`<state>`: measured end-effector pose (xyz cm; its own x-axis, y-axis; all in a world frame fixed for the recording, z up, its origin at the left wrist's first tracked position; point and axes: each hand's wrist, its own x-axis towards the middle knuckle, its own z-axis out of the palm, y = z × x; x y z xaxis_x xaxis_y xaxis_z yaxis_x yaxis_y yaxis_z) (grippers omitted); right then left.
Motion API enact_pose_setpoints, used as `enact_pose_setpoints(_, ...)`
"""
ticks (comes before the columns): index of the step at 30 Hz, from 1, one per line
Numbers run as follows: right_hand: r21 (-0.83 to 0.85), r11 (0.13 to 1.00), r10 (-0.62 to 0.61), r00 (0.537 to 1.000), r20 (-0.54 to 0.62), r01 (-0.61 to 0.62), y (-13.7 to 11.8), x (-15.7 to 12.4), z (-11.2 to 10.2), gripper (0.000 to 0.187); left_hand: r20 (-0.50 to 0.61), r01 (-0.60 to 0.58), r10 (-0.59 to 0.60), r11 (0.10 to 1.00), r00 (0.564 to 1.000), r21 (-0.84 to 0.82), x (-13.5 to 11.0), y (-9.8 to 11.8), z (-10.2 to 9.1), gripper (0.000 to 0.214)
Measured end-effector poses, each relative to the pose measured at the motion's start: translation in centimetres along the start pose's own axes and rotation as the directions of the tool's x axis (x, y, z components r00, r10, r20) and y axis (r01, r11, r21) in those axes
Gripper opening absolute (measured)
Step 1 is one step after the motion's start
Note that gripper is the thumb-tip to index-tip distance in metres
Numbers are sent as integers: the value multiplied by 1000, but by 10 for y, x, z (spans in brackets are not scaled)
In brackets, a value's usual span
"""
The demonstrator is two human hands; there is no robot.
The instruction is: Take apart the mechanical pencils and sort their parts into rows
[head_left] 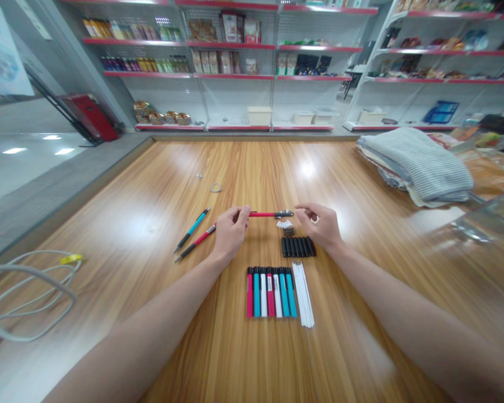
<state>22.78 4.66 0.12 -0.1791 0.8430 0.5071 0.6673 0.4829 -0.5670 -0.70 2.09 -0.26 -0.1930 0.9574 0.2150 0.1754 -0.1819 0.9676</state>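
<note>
My left hand [232, 230] pinches a red pen [262, 214] near its clip end and holds it level, its black grip and tip pointing right. Just past the tip is my right hand [321, 224], with fingers loosely curled, fingertips apart and nothing visible between them. Below the pen lie small white-and-metal parts [284, 224], a cluster of dark springs [289, 231] and a row of black rubber grips [298, 247]. Nearer me are red, blue and white pen barrels [271, 292] beside thin white refills [303, 294]. A blue pen [192, 230] and another red pen [196, 243] rest left of my left hand.
A grey cable [46, 291] with a yellow tag lies at the left. Farther back are a small cord loop [216, 188] and a tiny white piece [199, 176]. Folded cloths [415, 162] and a clear container [487, 218] are at the right. Stocked shelves [231, 75] stand beyond the table.
</note>
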Motion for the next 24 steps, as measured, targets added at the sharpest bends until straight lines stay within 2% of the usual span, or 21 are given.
enact_pose_setpoints(3,49,980,-196,978,68,193,-11,-2,-3,29,78,-49,50,999,996,-11,-2,1,1,33)
enact_pose_setpoints(5,45,968,-249,962,113,245,-13,-2,-2,26,130,-68,70,997,989,-20,-3,2,2,30)
enact_pose_setpoints(8,17,974,-225,968,114,225,-11,-1,1,30,184,-84,92,995,979,-55,-4,3,3,27)
enact_pose_setpoints(13,-33,984,-168,978,120,173,-6,1,2,34,200,-68,78,996,977,-59,-5,5,2,25)
enact_pose_setpoints(17,-42,978,-201,973,110,206,-5,1,2,34,231,-37,50,997,972,-61,-6,8,1,23)
enact_pose_setpoints(24,-26,969,-242,967,79,245,-4,0,4,28,351,59,6,983,936,-172,-8,11,1,24)
